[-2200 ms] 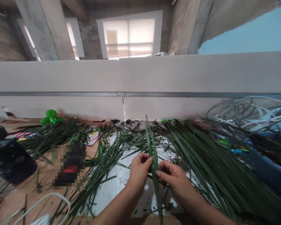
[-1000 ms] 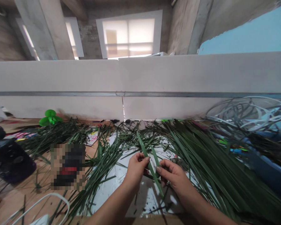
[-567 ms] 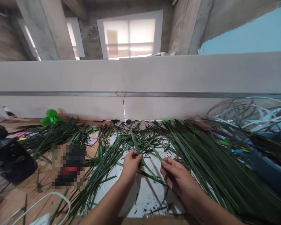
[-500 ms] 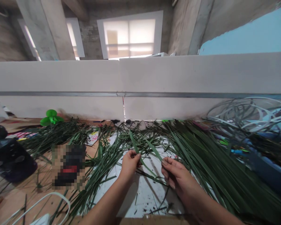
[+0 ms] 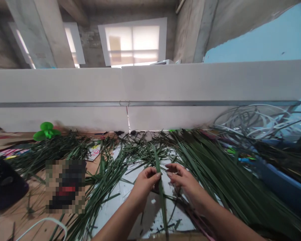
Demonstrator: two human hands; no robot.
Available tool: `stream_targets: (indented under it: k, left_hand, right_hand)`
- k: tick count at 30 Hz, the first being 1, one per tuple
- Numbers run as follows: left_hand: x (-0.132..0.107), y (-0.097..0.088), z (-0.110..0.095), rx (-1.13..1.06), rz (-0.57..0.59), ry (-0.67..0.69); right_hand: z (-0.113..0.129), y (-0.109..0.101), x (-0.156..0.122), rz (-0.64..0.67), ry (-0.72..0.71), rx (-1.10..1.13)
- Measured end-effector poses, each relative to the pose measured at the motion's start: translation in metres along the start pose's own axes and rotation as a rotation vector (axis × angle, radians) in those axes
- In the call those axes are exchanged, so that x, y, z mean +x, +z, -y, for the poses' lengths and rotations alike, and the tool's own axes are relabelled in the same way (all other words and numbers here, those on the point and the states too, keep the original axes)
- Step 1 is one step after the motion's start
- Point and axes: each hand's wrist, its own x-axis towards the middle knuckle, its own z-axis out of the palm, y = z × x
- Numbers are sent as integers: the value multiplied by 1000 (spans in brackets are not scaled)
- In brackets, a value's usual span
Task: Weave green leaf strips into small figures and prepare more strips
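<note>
My left hand [image 5: 145, 184] pinches a long narrow green leaf strip [image 5: 160, 187] between thumb and fingertips, just above the white board. The strip runs from about the middle of the desk down towards me. My right hand [image 5: 183, 182] is close beside it on the right, fingers curled and pinched towards the same strip, touching it near its upper part. Both hands hover over a white sheet [image 5: 150, 214] speckled with dark leaf bits.
Heaps of long green leaves [image 5: 215, 174] cover the desk's right and middle. Thinner leaves [image 5: 57, 150] spread to the left, by a green plastic piece [image 5: 45, 131]. A dark object [image 5: 2, 182] sits at far left. White coiled strips [image 5: 256, 122] lie at right. A white partition [image 5: 150, 97] backs the desk.
The leaf strip, first upright, was tilted and spread between the hands, then brought back to nearly upright. My hands have come close together again; the view shifted slightly left.
</note>
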Motion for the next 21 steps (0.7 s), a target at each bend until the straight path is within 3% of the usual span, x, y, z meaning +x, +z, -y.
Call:
stream_targets:
  k: [3, 7, 15, 21]
  left_hand:
    - [-7, 7, 3, -7, 126, -8]
    - [-13, 12, 2, 77, 203, -27]
    - [-11, 16, -2, 115, 108, 64]
    - [-12, 20, -1, 89, 41, 28]
  right_hand:
    - [7, 1, -3, -43, -68, 65]
    - [14, 4, -9, -25, -39, 136]
    - [8, 8, -11, 51, -65, 63]
    - [7, 11, -12, 67, -40, 77]
